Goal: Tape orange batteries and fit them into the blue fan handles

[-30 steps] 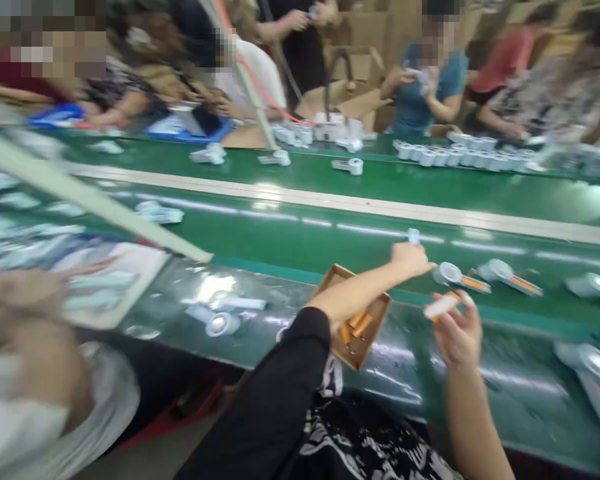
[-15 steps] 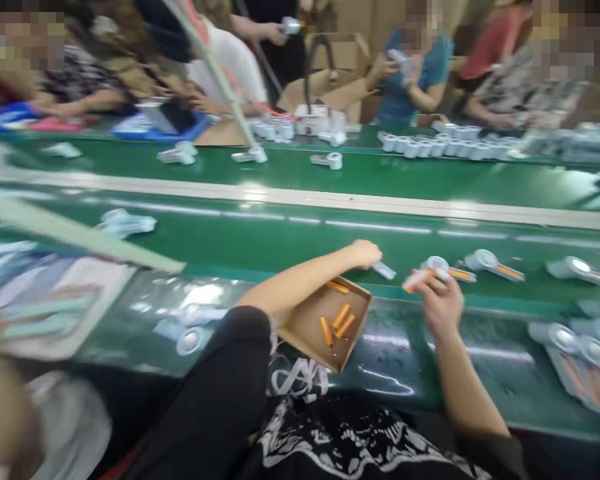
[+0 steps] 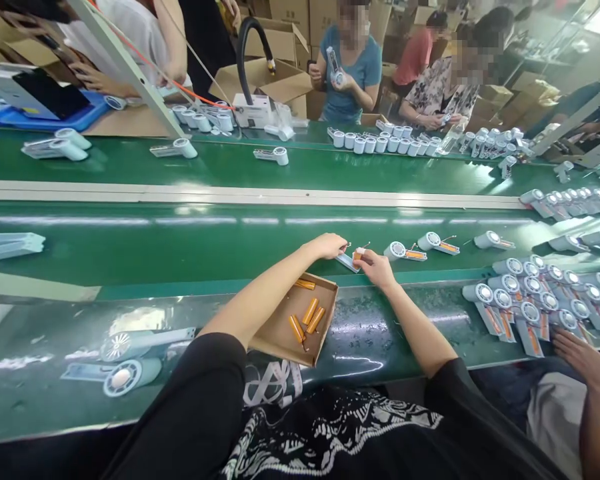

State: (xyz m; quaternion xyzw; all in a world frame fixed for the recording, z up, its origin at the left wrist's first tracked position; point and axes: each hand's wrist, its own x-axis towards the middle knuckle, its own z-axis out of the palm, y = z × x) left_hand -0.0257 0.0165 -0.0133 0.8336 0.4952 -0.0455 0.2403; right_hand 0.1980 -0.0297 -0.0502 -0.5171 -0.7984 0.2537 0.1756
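Observation:
Out on the green belt, my left hand is closed around the head of a pale blue handheld fan body, largely hidden by my fingers. Its open handle points toward my right hand. Pinched in that right hand is an orange battery with a whitish end, held at the handle; whether it lies inside the handle I cannot tell. Below my left forearm, a shallow cardboard box holds several orange batteries.
Fan bodies with orange batteries in their handles lie to the right on the belt. Many more fans crowd the right bench, near a co-worker's hand. Two fans lie at left. A pale rail divides the belts.
My right hand has brought the battery leftward to the fan handle at my left hand. The view has swung right, showing more fans on the right bench.

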